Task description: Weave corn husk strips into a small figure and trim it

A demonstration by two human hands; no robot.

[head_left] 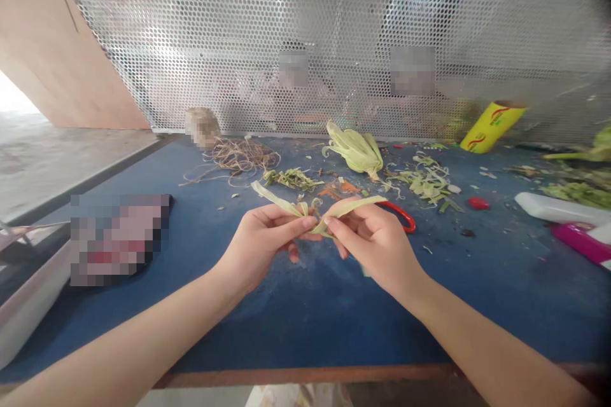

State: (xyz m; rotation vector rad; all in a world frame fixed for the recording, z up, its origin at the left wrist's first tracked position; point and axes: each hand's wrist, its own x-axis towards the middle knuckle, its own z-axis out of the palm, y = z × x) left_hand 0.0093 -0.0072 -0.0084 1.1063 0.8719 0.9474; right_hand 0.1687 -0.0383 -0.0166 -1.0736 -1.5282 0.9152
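Note:
Both hands meet over the middle of the blue table, pinching pale green corn husk strips [356,204]. My left hand [267,235] grips one end between thumb and fingers, and a strip sticks out above it to the left. My right hand [377,241] pinches the husk close by, with a flat strip lying over its fingers. Where the strips cross or fold between the fingertips is partly hidden. Behind the right hand shows a red scissors handle [403,215]. Farther back lies a bundle of corn husk [356,149] with its stem end toward me.
Brown twine [241,156] lies tangled at the back left. Husk scraps [424,181] scatter across the back. A yellow tube [494,127] leans by the perforated metal screen [305,25]. A white-and-magenta object [582,241] is at right, a blurred-out item [119,238] at left.

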